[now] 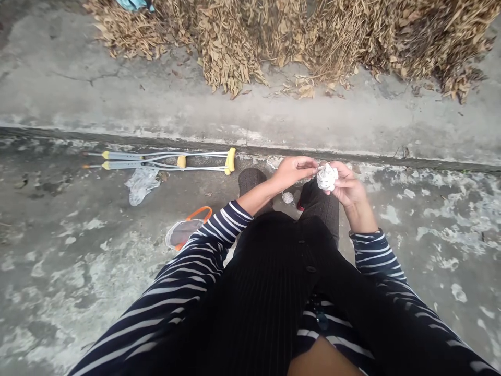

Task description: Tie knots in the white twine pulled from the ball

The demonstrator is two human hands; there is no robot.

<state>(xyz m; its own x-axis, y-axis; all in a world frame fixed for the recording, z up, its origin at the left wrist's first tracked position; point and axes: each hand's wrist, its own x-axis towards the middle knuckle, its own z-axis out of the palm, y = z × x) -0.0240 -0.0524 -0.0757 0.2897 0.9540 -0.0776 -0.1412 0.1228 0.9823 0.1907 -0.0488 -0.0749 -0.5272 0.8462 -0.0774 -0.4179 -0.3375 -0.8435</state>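
My right hand [350, 190] has its fingers wrapped round a small white ball of yarn [327, 178], held above my right knee. Thumb and fingers of my left hand [293, 172] come together at the ball's left side, pinching what looks like a thin white strand of it. On the ground between my legs lies a second, smaller ball [287, 197], whitish with wound threads. Whether a strand links the two balls I cannot tell.
A pair of crutches [182, 161] with yellow pads lies by the concrete ledge [250, 115] to the left. Near them are a clear plastic bag [141, 185] and a mesh bag with an orange handle [186, 233]. Dried plants [297, 36] cover the ledge's far side.
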